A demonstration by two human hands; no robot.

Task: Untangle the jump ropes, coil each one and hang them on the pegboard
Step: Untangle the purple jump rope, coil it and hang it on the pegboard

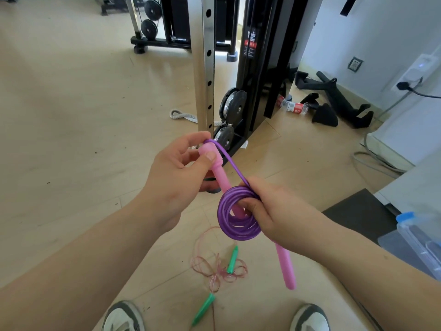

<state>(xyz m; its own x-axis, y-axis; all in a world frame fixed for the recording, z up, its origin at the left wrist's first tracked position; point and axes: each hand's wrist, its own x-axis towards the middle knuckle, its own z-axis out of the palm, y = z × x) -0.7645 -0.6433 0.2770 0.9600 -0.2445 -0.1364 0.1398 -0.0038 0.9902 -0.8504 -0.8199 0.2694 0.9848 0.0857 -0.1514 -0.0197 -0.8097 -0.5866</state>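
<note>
Your left hand (pixel 176 173) pinches the bulbous head of one pink handle (pixel 214 163) between thumb and forefinger, at about ten o'clock from the coil, and that handle's shaft slants toward five o'clock into the coil's ring. Your right hand (pixel 274 211) grips the purple rope (pixel 236 223), wound into a tight coil, with the thumb in its middle and the fingers curled round its three o'clock side. One strand runs from the coil up to the handle's head. The second pink handle (pixel 285 266) sticks out under your right hand toward five o'clock. On the floor at six o'clock, just ahead of your shoes (pixel 124 316), lies the thin pink cord (pixel 214 266) in a loose tangle with its two green handles (pixel 232 260). At twelve o'clock stands a steel upright (pixel 205 68) with holes
</note>
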